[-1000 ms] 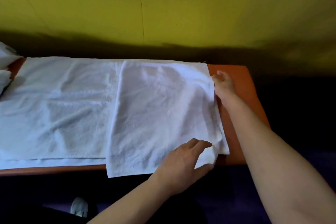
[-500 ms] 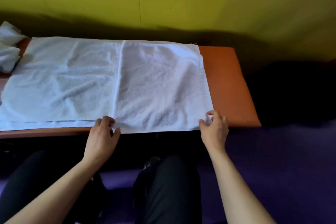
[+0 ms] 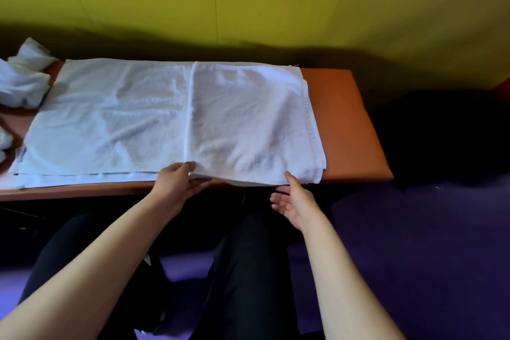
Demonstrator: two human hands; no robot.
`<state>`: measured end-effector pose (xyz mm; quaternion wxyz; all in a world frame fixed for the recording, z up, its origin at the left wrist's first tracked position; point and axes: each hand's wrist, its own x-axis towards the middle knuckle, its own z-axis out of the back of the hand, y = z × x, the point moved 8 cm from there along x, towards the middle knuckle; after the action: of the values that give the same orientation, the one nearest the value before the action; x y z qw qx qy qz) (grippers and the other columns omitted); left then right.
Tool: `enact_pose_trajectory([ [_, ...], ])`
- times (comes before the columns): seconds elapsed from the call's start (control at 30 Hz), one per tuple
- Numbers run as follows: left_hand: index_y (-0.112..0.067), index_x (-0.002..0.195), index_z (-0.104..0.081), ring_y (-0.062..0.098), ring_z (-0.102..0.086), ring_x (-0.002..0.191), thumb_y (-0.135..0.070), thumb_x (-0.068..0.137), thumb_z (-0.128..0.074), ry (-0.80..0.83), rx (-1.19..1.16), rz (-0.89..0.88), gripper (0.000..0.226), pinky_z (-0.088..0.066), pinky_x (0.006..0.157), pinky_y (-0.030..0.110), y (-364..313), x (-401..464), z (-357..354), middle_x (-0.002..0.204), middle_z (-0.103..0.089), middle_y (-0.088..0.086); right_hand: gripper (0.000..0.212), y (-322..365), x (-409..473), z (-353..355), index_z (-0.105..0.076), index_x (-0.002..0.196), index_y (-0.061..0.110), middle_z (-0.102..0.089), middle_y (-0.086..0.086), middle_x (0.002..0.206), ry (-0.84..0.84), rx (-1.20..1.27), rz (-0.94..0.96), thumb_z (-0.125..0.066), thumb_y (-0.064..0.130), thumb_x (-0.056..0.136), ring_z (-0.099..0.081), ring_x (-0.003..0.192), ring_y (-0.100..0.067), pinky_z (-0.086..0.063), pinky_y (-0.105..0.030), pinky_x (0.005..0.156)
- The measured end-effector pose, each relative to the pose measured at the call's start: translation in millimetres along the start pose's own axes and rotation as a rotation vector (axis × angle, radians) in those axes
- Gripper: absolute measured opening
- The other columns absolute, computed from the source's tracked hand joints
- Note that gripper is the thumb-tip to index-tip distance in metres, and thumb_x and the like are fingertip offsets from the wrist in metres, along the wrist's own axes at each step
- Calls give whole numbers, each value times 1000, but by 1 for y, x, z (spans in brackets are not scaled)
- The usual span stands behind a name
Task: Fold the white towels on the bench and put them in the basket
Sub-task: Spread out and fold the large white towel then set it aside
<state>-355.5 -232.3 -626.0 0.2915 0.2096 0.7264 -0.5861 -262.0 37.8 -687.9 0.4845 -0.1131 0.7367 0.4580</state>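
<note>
Bench (image 3: 345, 119) — towel (image 3: 171, 119) lengthwise along it

White towels (image 3: 171, 119) — orange bench (image 3: 345, 124)

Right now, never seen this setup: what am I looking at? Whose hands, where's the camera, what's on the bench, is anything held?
There is no robot here. A person wears one wide-angle camera on the head, looking forward and down, so you see their own two bare arms and their dark trousers below. There is only this one view.

In front of them is an orange bench against a yellow wall. A white towel lies spread flat on it, and its right part is a folded-over layer on top. More crumpled white towels sit at the bench's far left end. No basket is in view.

The left hand pinches the near edge of the folded layer at its left corner. The right hand is open, palm up, with its fingertips just under the same near edge, not gripping it.
</note>
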Motion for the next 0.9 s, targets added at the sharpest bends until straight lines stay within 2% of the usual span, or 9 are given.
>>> enact_pose_trajectory([
  [0.1, 4, 102, -56, 34, -76, 86, -5, 100, -56, 66, -95, -7, 9, -64, 73, 37, -14, -18, -9, 95, -64, 22, 60, -10, -11, -34, -56, 120, 0, -64, -24, 119, 192, 329, -138, -68, 51, 89, -67, 108, -32, -58, -41, 82],
  [0.17, 4, 101, -57, 32, -77, 83, -3, 98, -58, 77, -110, -22, 8, -64, 70, 36, -23, -26, -10, 96, -64, 25, 57, -9, -15, -42, -55, 122, 3, -64, -22, 121, 205, 529, -136, -72, 46, 88, -65, 112, -33, -55, -44, 89],
  [0.23, 5, 100, -56, 31, -77, 80, -2, 99, -57, 82, -114, -35, 7, -64, 68, 35, -28, -29, -8, 98, -63, 26, 49, -5, -12, -39, -55, 122, 4, -62, -18, 121, 143, 684, -79, -72, 37, 90, -63, 109, -31, -54, -42, 90],
  [0.3, 4, 100, -56, 31, -77, 81, -2, 99, -56, 94, -104, -43, 6, -63, 66, 33, -29, -32, -4, 101, -63, 28, 41, -3, -9, -32, -57, 123, 5, -62, -14, 119, 84, 793, -30, -70, 29, 92, -63, 101, -27, -55, -36, 81],
  [0.37, 2, 97, -56, 31, -77, 82, -4, 99, -57, 113, -88, -55, 6, -62, 65, 32, -29, -33, 0, 101, -64, 28, 33, 0, -7, -24, -60, 118, 7, -64, -10, 110, 45, 805, -5, -70, 24, 92, -62, 90, -21, -53, -29, 70],
  [0.57, -2, 86, -56, 23, -75, 67, -4, 98, -60, 83, 29, -121, 12, -61, 59, 26, -18, -46, 15, 74, -66, 15, 8, 20, -10, -3, -63, 96, 13, -66, -2, 81, -42, 811, 149, -68, 16, 91, -54, 60, -11, -44, -20, 45],
  [0.73, 4, 102, -61, 35, -76, 75, -1, 97, -60, 5, 94, -170, 8, -62, 59, 28, -5, -61, 45, 92, -73, 28, 3, 33, -40, 40, -62, 91, 15, -57, 1, 71, -210, 765, 315, -64, 17, 93, -51, 50, -7, -39, -23, 51],
  [0.83, -12, 117, -61, 42, -75, 77, 3, 96, -58, 21, 93, -226, 26, -63, 60, 31, -7, -71, 56, 88, -76, 22, 5, 41, -63, 56, -67, 93, 13, -62, 1, 70, -340, 589, 433, -63, 12, 91, -52, 47, -7, -41, -24, 52],
  [0.9, -18, 113, -67, 42, -74, 76, 5, 97, -56, 46, 113, -264, 30, -62, 59, 29, -8, -72, 57, 83, -76, 17, 7, 42, -70, 58, -69, 94, 14, -65, 0, 73, -370, 541, 476, -63, 12, 90, -55, 50, -10, -44, -25, 55],
])
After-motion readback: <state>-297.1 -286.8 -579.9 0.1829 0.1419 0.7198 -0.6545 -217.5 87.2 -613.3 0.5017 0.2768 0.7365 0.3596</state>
